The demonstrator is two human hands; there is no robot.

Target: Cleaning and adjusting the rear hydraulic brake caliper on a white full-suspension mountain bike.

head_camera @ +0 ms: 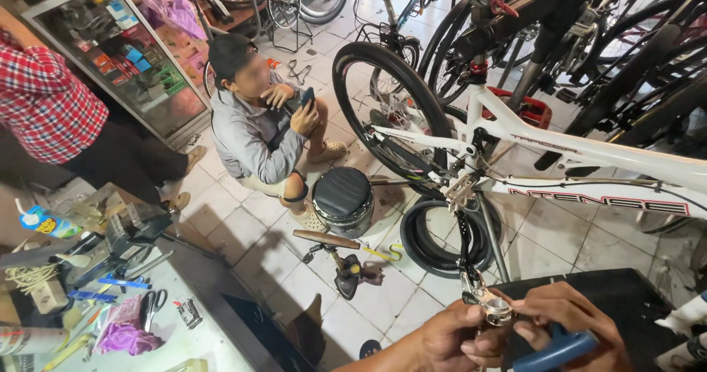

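At the lower edge of the view, the left hand pinches a small silver pedal part between thumb and fingertips, fingers pressed together around it. The right hand closes its fingers on a blue-handled tool and touches the same part. To do this step well, the person should probably keep the part steady and the tool straight on it. The black crank arm of the white bicycle hangs almost vertical, its long axis pointing down to the hands.
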